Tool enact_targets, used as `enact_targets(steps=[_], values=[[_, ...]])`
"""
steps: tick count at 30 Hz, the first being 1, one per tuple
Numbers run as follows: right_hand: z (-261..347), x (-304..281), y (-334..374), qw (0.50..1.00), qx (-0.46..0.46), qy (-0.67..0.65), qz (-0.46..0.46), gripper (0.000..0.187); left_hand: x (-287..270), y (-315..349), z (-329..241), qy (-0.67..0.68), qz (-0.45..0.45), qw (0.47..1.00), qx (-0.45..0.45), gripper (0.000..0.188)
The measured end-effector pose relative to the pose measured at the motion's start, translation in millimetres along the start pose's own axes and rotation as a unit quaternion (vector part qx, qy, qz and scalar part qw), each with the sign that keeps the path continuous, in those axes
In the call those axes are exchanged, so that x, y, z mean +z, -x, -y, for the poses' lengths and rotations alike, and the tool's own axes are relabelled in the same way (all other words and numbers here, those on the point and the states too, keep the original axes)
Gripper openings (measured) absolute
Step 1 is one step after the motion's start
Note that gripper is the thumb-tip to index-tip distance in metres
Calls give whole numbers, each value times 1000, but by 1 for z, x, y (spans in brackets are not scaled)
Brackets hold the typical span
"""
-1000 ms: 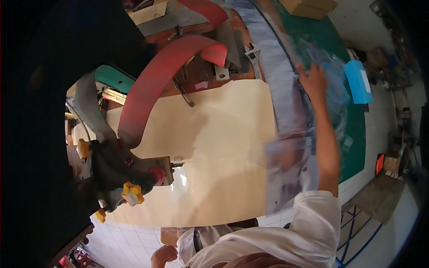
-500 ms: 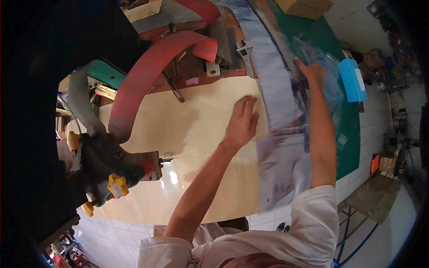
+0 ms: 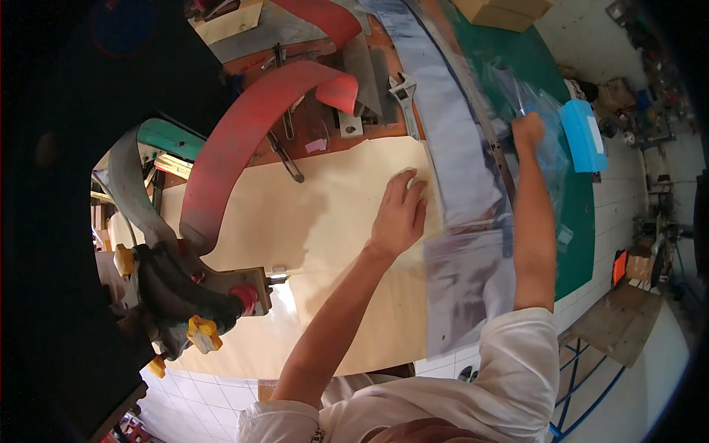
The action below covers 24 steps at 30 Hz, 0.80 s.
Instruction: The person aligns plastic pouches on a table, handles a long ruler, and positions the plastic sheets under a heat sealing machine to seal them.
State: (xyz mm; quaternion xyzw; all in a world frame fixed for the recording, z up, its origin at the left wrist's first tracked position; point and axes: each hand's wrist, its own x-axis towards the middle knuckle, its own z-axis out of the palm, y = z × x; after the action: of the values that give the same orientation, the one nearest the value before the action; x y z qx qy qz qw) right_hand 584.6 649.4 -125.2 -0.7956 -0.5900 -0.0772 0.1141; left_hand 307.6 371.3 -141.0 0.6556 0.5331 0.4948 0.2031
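My left hand (image 3: 399,214) rests on the cream work surface (image 3: 347,295), its fingers loosely bent and slightly apart. No object shows in it. Farther right, my right hand (image 3: 528,133) is closed on crumpled clear plastic (image 3: 555,144), which lies over the green mat. Between the hands a long, see-through plastic strip (image 3: 447,111) runs away from me. Nearer to me, a clear plastic sheet (image 3: 461,288) overlaps the cream surface's right edge. A long metal straightedge (image 3: 498,155) lies along the strip, close to my right forearm.
A machine with yellow knobs (image 3: 203,334) and a curved red band (image 3: 247,122) stands at left. An adjustable wrench (image 3: 405,100) lies beyond my left hand. A blue box (image 3: 583,135) sits on the green mat (image 3: 576,244), and a cardboard box (image 3: 502,11) at the far end.
My right hand has gone from spread fingers to a closed grip on the clear plastic, drawing slightly nearer. The left hand stays almost in place; the whole view has shifted slightly.
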Motion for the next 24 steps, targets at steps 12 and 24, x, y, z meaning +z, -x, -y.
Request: enact_targets(steps=[12, 24], values=[[-85, -27, 43, 990, -77, -43, -108, 16, -1, -2, -4, 7, 3, 1000, -5, 29], [-105, -55, 81, 987, -147, -6, -69, 10, 2, 0, -1, 5, -3, 1000, 0, 27]])
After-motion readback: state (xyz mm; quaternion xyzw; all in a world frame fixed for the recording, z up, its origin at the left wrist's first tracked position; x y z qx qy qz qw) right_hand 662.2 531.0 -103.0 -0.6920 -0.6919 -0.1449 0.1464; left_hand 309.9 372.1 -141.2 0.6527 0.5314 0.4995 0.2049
